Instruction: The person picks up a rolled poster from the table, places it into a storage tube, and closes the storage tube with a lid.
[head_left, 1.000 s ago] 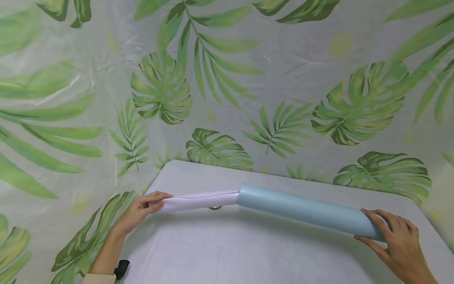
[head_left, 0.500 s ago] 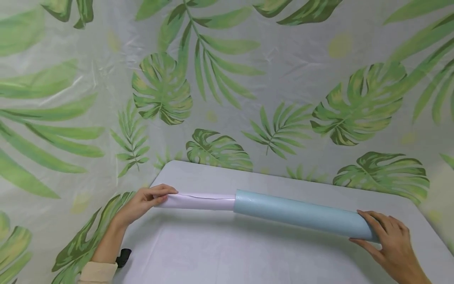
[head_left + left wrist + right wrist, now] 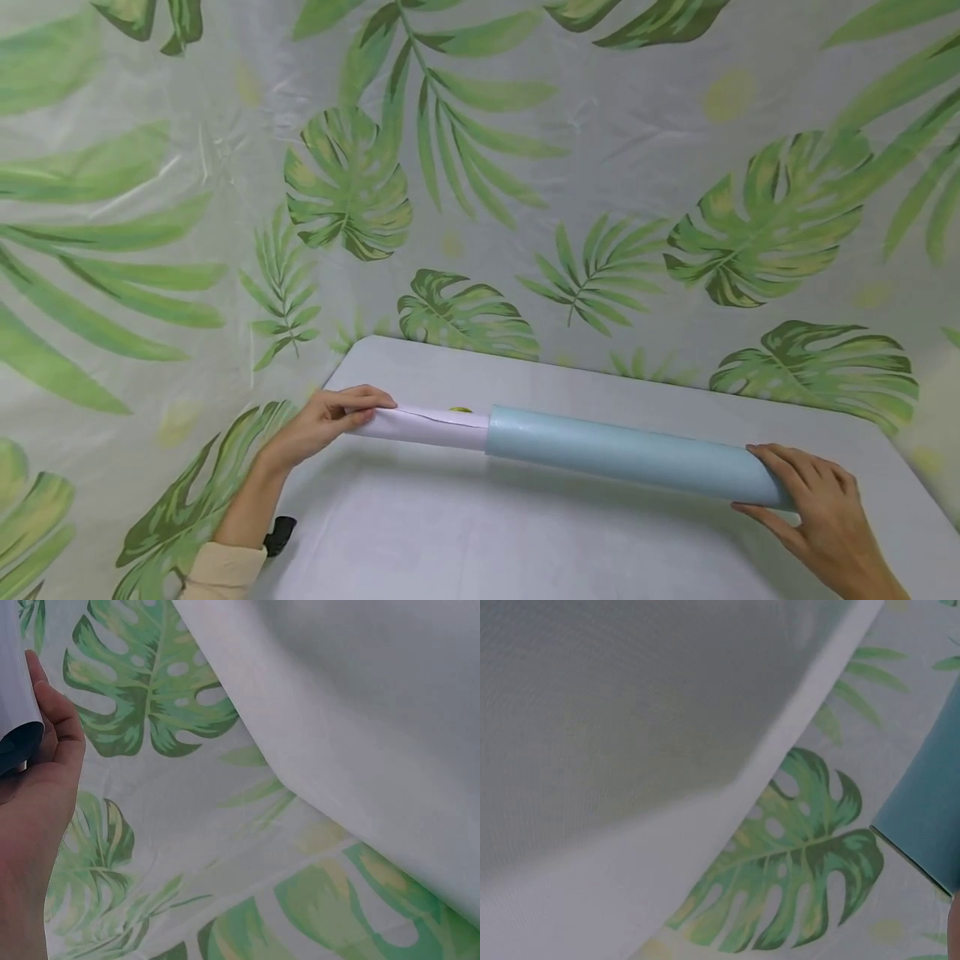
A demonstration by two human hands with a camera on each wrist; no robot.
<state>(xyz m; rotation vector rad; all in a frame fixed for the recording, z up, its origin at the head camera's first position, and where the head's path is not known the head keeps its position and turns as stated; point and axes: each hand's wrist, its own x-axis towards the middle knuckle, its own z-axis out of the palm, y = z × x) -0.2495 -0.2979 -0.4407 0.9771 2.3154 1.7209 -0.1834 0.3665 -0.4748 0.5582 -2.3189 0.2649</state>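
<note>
Left hand [image 3: 322,422] pinches the white roll [image 3: 435,429], right hand [image 3: 825,508] grips the blue tube [image 3: 630,454]: best squeezed lightly, both held in line!

A blue tube [image 3: 926,802] juts in from the right edge of the right wrist view, slanting down and leftward to an end traced by a thin, dark rim [image 3: 911,862]. At that end's lower corner shows a sliver of the right hand [image 3: 954,926] (the frame cuts off the rest). Beside the tube, a large green split leaf [image 3: 810,841] is printed on a pale covering [image 3: 896,742], with slim fronds [image 3: 874,675] above it and a faint yellow spot [image 3: 889,930] below. A pale surface [image 3: 630,750] fills the left, shadowed above and brighter below, its edge running from lower left to upper right and cutting across the leaf.
</note>
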